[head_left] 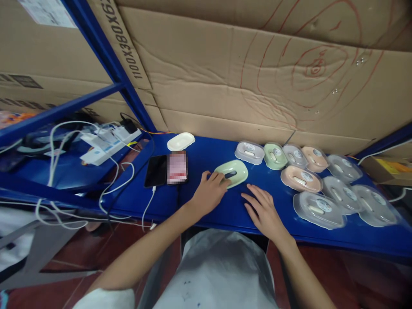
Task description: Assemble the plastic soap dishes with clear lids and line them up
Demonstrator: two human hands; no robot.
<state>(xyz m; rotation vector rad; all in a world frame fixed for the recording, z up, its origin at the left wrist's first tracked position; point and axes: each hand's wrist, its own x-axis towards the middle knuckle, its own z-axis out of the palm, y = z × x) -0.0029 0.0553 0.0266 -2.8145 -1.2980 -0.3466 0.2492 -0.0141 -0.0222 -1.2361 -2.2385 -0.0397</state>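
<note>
Touching the left end of a pale green dish (pixel 240 168), the left hand (pixel 209 193) has its fingers bent over the rim; whether it pinches that rim or only rests on it, I cannot tell. The dish lies on the blue counter (pixel 212 150), in front of the person, with a dark oblong patch in its middle. The right hand (pixel 264 214) is spread, its fingers apart and pointing toward the dish, just beside its near right side; whether its fingertips touch the counter is unclear.

To the right stand 9 clear-covered containers (pixel 301 178), grouped close together: 2 peach, 1 green and 6 in greyish tones. Round labels show on their covers, and small white pieces show on several.

To the left of the green dish, a black phone (pixel 156 171) and a second device (pixel 177 166) with a blurred pinkish screen lie side by side. A white cable (pixel 148 208) runs from the black phone's near end. Behind them sits a cream dish (pixel 181 141). Farther left is a white power strip (pixel 107 148) with plugs and tangled leads, and cardboard (pixel 193 64) rises behind the counter.
</note>
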